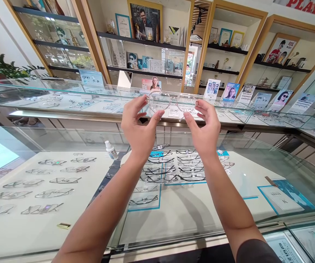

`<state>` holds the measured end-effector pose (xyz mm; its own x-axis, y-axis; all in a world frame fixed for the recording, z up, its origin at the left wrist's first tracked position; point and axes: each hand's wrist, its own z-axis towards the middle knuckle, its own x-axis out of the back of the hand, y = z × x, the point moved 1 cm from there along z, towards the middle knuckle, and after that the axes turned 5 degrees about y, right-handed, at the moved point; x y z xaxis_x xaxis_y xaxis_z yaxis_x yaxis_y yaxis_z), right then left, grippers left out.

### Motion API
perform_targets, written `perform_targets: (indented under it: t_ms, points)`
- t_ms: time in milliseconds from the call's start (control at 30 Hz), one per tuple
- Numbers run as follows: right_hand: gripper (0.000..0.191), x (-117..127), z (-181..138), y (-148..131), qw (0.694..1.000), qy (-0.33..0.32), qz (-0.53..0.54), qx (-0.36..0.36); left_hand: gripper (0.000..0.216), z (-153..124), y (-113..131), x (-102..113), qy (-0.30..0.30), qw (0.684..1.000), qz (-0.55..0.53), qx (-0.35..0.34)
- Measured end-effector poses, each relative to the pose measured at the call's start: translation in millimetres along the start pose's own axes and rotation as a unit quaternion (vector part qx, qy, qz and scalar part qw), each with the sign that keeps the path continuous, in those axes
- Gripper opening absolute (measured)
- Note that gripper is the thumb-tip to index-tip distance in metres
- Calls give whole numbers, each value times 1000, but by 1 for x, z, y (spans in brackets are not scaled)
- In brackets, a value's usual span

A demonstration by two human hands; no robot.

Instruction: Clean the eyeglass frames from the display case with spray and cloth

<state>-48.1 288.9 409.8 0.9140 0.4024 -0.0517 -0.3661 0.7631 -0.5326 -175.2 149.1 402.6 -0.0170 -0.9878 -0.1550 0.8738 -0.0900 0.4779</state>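
Observation:
Clear-rimmed eyeglasses (173, 101) are held up in front of me, above the glass display case. My left hand (139, 122) is closed on the left side of the frame, its thumb near the lower rim of that lens. At the other side, my right hand (205, 122) pinches the frame near its hinge, thumb low and fingers behind. The folded or extended state of the temples is hard to make out. Below my hands, rows of dark-framed eyeglasses (161, 178) lie inside the case.
A glass display case (146, 233) spans the foreground, with more eyeglasses (54, 191) on its left. A white spray bottle (111, 150) stands behind them. Blue-edged cards (280, 199) lie at right. Across the aisle runs another glass counter (91, 104) with upright advertising cards (230, 92); shelves stand behind.

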Motion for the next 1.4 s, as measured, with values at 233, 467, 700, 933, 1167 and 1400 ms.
perform_targets:
  t_ms: [233, 467, 700, 933, 1167, 1400]
  points:
    - [46, -3, 1, 12, 999, 23, -9, 24, 43, 1, -2, -2, 17, 999, -29, -2]
    - [44, -2, 1, 10, 1000, 22, -19, 7, 41, 1, -1, -2, 18, 1000, -9, 1]
    - [43, -3, 0, 11, 999, -8, 6, -47, 45, 1, -1, -1, 27, 999, 20, -34]
    - [39, -5, 0, 14, 996, -19, 35, -81, 48, 0, -4, 0, 24, 998, 29, -56]
    - [38, -4, -1, 12, 1000, 3, -10, -25, 46, 6, -11, 0, 8, 999, -9, -44]
    - [35, -6, -4, 6, 996, 28, -52, 61, 49, 17, -36, 1, -53, 997, -63, -5]
